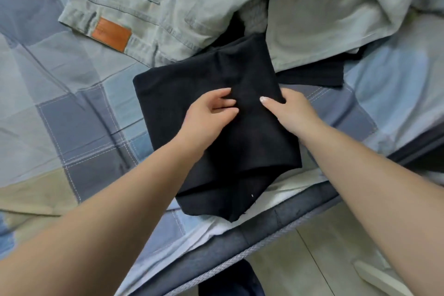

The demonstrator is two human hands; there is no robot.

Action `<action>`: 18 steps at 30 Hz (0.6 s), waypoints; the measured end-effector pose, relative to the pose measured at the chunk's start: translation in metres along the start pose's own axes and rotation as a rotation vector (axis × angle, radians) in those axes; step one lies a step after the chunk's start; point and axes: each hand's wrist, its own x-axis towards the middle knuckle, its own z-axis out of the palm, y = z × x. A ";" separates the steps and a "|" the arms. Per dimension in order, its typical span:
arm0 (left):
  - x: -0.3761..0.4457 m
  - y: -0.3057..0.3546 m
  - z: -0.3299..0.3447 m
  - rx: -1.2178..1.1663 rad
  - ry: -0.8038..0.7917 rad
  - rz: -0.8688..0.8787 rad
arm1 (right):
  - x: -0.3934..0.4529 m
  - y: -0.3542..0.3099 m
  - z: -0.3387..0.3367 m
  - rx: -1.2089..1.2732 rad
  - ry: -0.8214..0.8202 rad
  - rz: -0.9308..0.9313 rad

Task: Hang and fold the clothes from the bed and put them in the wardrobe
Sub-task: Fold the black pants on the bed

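I see a black garment lying folded into a rough rectangle on the bed, near the bed's edge, with its lower end reaching over the white sheet that shows at that edge. Both of my hands are on top of it, close together near its middle.

My left hand rests on the left half of the cloth. Its fingers are loosely bent and spread, the tips touching the fabric; I cannot tell whether they pinch a fold or only press down. My right hand sits on the right half, at the garment's right edge. The thumb lies flat on top of the cloth, and the other fingers seem to wrap over the edge, so this hand looks clamped on the garment.

Above the black garment lies a pair of pale green trousers, spread out, with a brown leather patch on the waistband. Its cloth touches and partly overlaps the top of the black piece. A second dark piece of cloth pokes out from under the trousers, just right of the folded one.

The bed cover is a patchwork of blue, grey and tan squares. At lower right I see the grey bed frame and a pale tiled floor.
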 end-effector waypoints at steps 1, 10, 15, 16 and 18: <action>-0.002 -0.009 -0.015 -0.028 0.156 0.049 | 0.001 0.006 0.004 -0.017 0.071 -0.020; -0.006 -0.059 -0.092 -0.344 0.542 -0.248 | 0.023 0.019 0.015 0.299 -0.135 0.160; -0.013 -0.079 -0.101 -0.457 -0.009 -0.378 | 0.029 0.016 0.006 0.446 -0.418 0.319; -0.014 -0.078 -0.102 -0.479 -0.041 -0.378 | 0.028 0.013 0.004 0.442 -0.457 0.351; -0.017 -0.073 -0.107 -0.506 -0.032 -0.390 | 0.023 0.006 0.003 0.425 -0.495 0.379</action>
